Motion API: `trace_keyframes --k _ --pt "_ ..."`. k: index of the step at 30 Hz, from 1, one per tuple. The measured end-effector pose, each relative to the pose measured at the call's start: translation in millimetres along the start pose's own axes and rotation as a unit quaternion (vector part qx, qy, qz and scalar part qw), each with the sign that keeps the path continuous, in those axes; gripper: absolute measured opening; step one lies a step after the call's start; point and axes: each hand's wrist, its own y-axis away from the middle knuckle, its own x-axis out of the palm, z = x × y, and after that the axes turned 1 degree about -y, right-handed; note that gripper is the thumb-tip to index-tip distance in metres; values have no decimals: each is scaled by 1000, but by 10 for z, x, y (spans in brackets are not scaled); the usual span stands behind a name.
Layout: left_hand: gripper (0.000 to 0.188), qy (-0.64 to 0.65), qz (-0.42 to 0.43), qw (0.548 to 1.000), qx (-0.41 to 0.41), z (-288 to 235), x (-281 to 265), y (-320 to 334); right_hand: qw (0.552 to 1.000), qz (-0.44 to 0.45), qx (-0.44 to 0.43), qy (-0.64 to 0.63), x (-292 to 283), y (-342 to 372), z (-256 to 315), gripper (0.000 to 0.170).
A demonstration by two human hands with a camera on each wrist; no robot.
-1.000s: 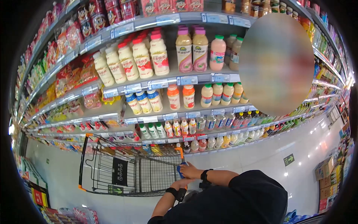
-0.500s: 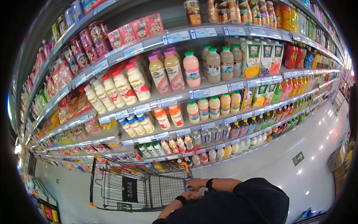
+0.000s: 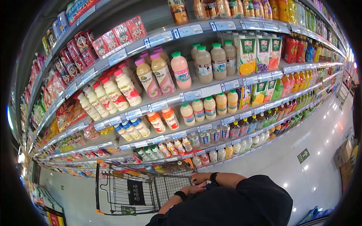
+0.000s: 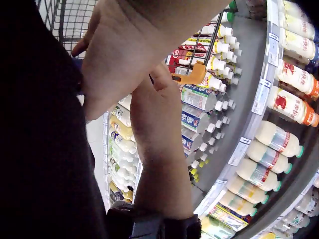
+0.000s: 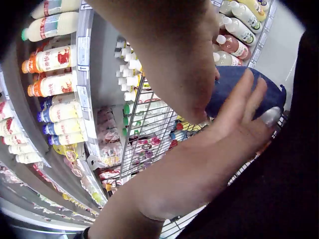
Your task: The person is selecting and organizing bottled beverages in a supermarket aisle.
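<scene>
The wire shopping cart (image 3: 166,188) with orange corners stands below the body's front. In the head view my right hand (image 3: 200,177) curls at the cart's handle end, its fingers partly hidden. My left hand (image 3: 194,189) lies just below it, close to the torso. From the right wrist, a blue rounded piece (image 5: 224,88) shows at the handle; the left hand (image 5: 199,154) rests on it with extended fingers, and the right hand (image 5: 184,64) is beside it. The left wrist view shows the left hand (image 4: 117,55) crossing in front of the right (image 4: 157,117).
Long shelves (image 3: 203,92) of bottles, cartons and cans run past the cart's far side. A pink bottle (image 3: 181,71) stands among them. Tiled floor (image 3: 290,165) with a green arrow sign (image 3: 303,155) extends right, with cardboard boxes (image 3: 343,154) at its edge.
The head view has turned, bringing more right-hand shelving into sight and shifting the cart rightward and lower in the picture. Both hands remain by the handle, the left fingers now nearer the right hand.
</scene>
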Motion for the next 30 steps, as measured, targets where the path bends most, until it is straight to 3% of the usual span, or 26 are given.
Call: trace_keyframes --k 1,3,6,11,13,18,23,24,26,27,30 --pt "68 -75 10 997 28 75 -78 -14 1000 0 -15 7 -6 -27 -71 19" --pt "64 -97 14 995 5 -60 -117 1 999 7 -34 36 -12 -24 -133 20" --pt "60 21 2 993 -120 -398 -226 16 995 25 -44 84 -92 -11 -233 24" --pt "67 130 -11 972 -194 -524 -384 -84 996 45 -4 81 -238 62 -355 36" --pt "69 164 -15 957 -240 -475 -441 -193 999 -8 -19 46 -199 90 -428 35" --pt "75 226 -19 946 -234 -419 -566 -383 998 -17 -51 37 -161 98 -747 37" --pt "83 363 -11 907 -212 -134 -541 -522 999 -40 4 -5 -346 225 -566 36" --pt "85 371 -20 904 -211 -144 -565 -490 996 -27 -56 68 -303 153 -650 34" --pt "83 280 -99 940 -169 -237 -388 -423 998 -60 5 -24 -327 235 -575 32" --pt "86 228 -140 951 -153 -392 -301 -351 996 -85 14 -4 -265 200 -580 30" --pt "90 157 -129 966 -162 -503 -291 -285 995 -74 56 -48 -231 155 -532 30"
